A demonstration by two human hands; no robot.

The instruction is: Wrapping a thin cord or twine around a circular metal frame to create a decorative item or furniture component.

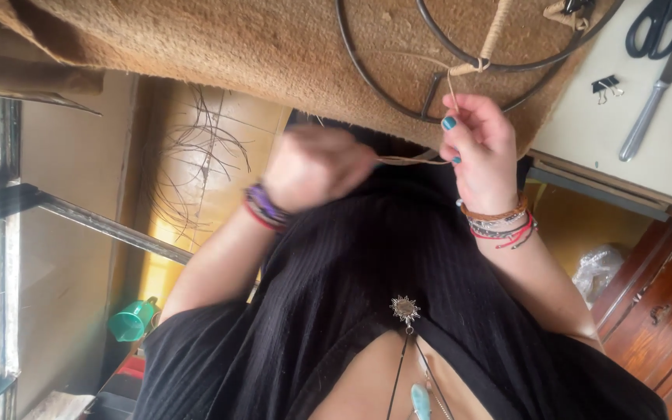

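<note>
Both hands, the left hand and right hand, pinch a tan fibre strand, with only one wrap tied on the metal hoop.

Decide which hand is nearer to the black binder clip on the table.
Right. The right hand sits just below-left of the black binder clip, pinching a thin strand; the left hand, fisted on that strand, is farther left.
</note>
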